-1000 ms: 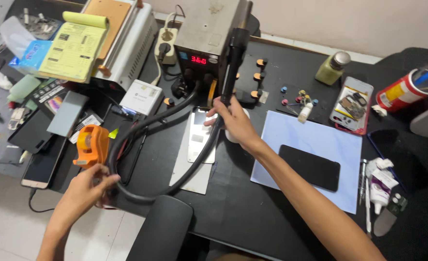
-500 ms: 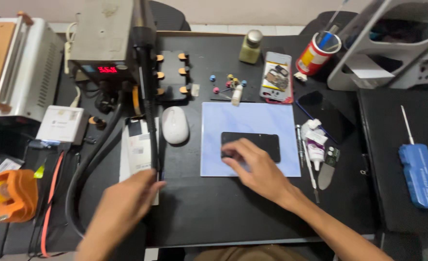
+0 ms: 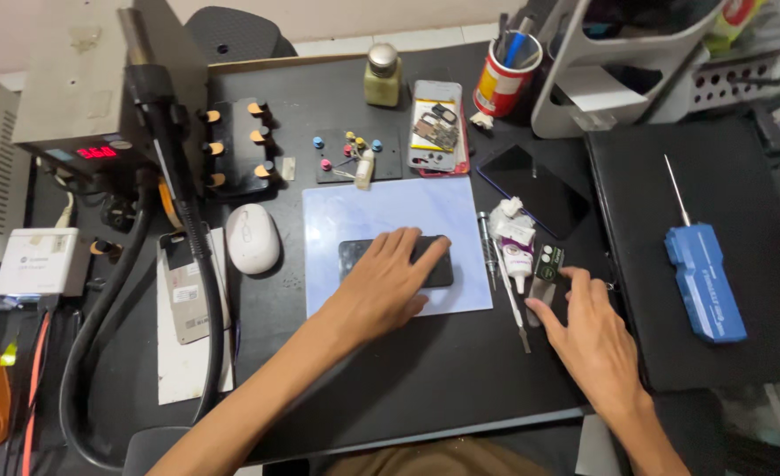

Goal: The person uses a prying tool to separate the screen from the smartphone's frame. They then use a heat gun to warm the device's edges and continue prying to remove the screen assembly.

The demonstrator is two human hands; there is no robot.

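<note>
Two hands down on the black surface [image 3: 407, 388]. Right of the hot-air station [image 3: 72, 97] and white mouse [image 3: 251, 238], left hand [image 3: 381, 284] spread flat, pinning a dark phone [image 3: 352, 258] to the pale blue mat [image 3: 381, 207], gripping nothing. Past the white glue tube [image 3: 515, 251], right hand [image 3: 588, 324] open, fingertips beside thin metal tools [image 3: 515, 308], holding none. Steadying and reaching, seemingly; lifting so flat a tool calls for a fine pinch.
</note>
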